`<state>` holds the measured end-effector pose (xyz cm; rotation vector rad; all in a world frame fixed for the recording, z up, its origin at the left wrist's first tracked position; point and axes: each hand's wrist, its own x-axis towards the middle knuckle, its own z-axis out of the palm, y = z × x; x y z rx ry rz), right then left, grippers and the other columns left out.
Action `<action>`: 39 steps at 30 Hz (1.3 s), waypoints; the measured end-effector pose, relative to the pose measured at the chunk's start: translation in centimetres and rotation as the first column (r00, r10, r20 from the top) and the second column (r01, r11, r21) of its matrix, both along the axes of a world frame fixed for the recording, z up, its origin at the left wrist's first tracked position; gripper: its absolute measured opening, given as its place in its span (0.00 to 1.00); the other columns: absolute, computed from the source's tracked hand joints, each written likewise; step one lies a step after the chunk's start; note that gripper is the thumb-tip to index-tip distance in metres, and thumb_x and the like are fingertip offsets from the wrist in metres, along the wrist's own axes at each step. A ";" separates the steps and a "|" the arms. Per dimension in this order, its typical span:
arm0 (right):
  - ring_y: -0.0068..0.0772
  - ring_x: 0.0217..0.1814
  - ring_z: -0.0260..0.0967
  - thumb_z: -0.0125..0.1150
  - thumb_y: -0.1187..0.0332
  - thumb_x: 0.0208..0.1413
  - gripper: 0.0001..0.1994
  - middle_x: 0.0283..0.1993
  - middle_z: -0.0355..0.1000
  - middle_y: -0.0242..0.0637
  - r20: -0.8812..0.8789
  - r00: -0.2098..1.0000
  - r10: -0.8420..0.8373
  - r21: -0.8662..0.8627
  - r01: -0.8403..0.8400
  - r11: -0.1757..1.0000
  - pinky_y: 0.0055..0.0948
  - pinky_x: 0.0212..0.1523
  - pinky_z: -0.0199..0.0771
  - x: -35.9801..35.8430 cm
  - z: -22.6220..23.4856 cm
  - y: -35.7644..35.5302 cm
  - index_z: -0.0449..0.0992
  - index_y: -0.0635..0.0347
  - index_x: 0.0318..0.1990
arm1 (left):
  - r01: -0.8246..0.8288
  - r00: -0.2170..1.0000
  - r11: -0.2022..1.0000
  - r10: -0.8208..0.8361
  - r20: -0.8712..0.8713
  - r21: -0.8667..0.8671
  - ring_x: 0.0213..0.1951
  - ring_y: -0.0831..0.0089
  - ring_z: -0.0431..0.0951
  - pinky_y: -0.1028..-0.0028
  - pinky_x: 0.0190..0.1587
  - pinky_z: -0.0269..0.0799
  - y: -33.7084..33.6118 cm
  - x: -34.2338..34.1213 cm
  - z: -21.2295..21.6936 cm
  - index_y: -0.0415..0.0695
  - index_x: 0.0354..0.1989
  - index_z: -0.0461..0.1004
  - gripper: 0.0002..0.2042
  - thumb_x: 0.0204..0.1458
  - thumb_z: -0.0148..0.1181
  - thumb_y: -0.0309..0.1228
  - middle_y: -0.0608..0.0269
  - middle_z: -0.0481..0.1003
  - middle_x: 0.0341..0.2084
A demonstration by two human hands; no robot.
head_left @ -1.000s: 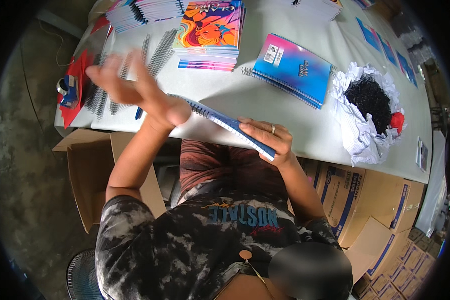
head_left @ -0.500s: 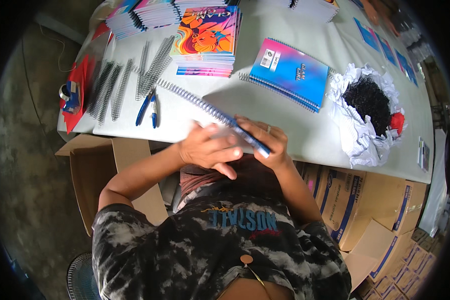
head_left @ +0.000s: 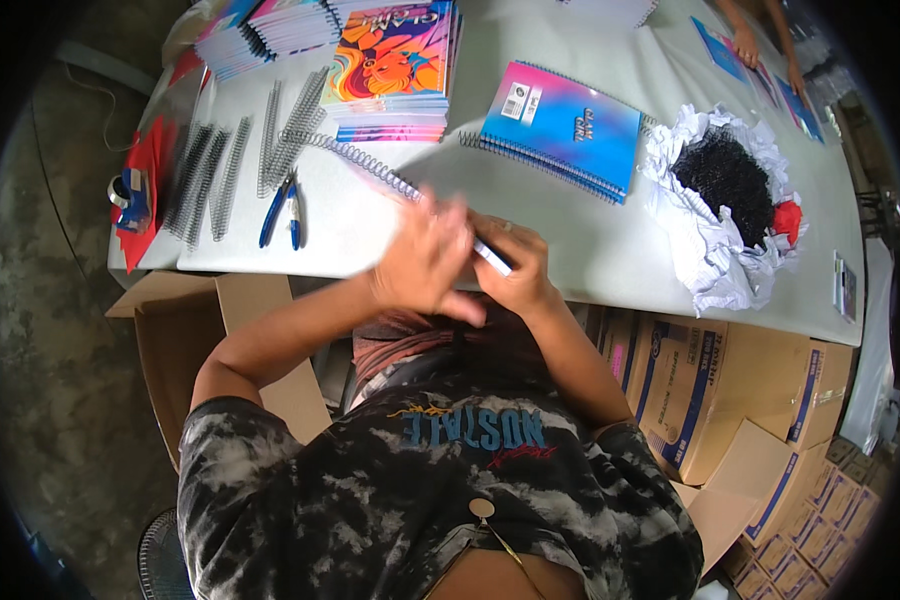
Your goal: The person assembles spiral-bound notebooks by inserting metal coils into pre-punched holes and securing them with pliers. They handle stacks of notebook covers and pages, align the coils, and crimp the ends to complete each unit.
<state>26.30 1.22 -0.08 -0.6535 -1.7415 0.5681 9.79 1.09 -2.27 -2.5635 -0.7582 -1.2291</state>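
Edge-on in front of my body is a spiral notebook (head_left: 494, 259), its wire coil (head_left: 370, 166) running out past the far end. My right hand (head_left: 520, 265) grips the near end, fingers wrapped round it. Against the coil side lies my left hand (head_left: 422, 258), smeared by motion, with fingers stretched out and thumb apart. My hands hide the notebook's middle. Beyond them on the table are a stack of notebooks with an orange illustrated cover (head_left: 390, 60) and a small pile of blue-pink spiral notebooks (head_left: 565, 130). Blue-handled pliers (head_left: 276, 212) and a blue-and-white tool (head_left: 294, 220) lie to the left.
Loose wire coils (head_left: 210, 185) lie at left, near a tape dispenser (head_left: 130, 198) on red sheets. Crumpled white paper (head_left: 710, 270) holds a black tangled heap (head_left: 725, 190) at right. Cardboard boxes (head_left: 730, 385) stand below the table. Another person's hand (head_left: 746, 46) touches covers at far right.
My left hand has swept up along the coil, its fingers now pointing away from me. My right hand keeps its grip on the notebook. Another person's hands have come further into view.
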 end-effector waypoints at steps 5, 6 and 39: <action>0.43 0.43 0.73 0.60 0.80 0.38 0.23 0.44 0.73 0.44 0.054 0.997 0.058 0.080 -0.063 0.995 0.33 0.40 0.74 -0.6 0.7 0.0 0.72 0.62 0.48 | 0.073 0.989 0.993 -0.084 -0.120 -0.091 0.48 0.48 0.62 0.45 0.52 0.53 1.5 -2.3 1.4 0.45 0.55 0.63 0.42 0.42 0.42 0.69 0.45 0.65 0.46; 0.43 0.42 0.73 0.60 0.79 0.39 0.23 0.44 0.73 0.44 0.086 0.993 0.082 0.082 -0.089 0.993 0.33 0.39 0.74 -0.7 1.4 -0.5 0.72 0.62 0.48 | 0.120 0.984 0.951 -0.152 -0.091 -0.286 0.47 0.49 0.62 0.45 0.51 0.54 2.0 -3.5 0.7 0.42 0.55 0.61 0.43 0.41 0.43 0.68 0.45 0.64 0.46; 0.19 0.26 0.69 0.65 0.80 0.41 0.08 0.26 0.72 0.35 -0.057 0.991 -0.118 -0.582 0.063 0.811 0.19 0.28 0.68 4.7 8.6 2.0 0.71 0.66 0.29 | 0.722 0.672 0.100 0.135 0.728 -0.685 0.28 0.86 0.69 0.83 0.32 0.66 6.8 2.1 9.9 0.42 0.29 0.72 0.06 0.43 0.56 0.18 0.72 0.71 0.25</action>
